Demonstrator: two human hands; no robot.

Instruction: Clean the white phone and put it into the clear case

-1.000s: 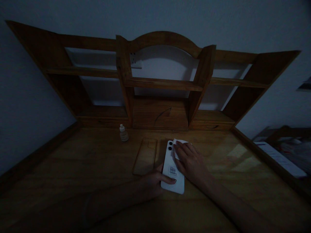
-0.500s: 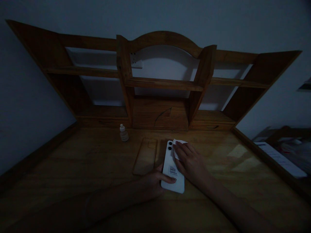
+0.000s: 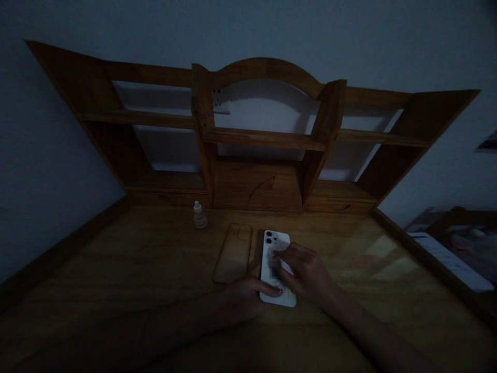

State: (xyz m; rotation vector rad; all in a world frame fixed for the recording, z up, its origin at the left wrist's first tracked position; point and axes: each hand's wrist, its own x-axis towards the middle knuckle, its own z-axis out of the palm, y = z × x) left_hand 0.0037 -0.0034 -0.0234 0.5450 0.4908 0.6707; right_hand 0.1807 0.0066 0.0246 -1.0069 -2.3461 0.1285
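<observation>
A white phone (image 3: 278,241) lies back up, its dark camera lenses at the far end and a dim printed label partly covered by fingers. My left hand (image 3: 252,292) is closed round its near left side, thumb across the back. My right hand (image 3: 305,267) is over the phone's right half, fingers bent and pressed to the back. A small piece of white wipe (image 3: 286,266) shows between its thumb and fingers; most of it is hidden. Left of the phone, a clear yellowish phone case (image 3: 233,254) rests on the wooden desk (image 3: 163,254).
A small dropper-type bottle (image 3: 200,216) with a pale cap stands behind and left of the case. Wooden shelving (image 3: 264,137) rises along the back of the desk, with a wall socket (image 3: 217,98) behind it. Papers (image 3: 450,261) lie beyond the raised right edge. The room is dim.
My right hand has moved from the phone's upper right edge down and towards its middle, with fingers more curled. Less of the white wipe shows. My left hand keeps its hold.
</observation>
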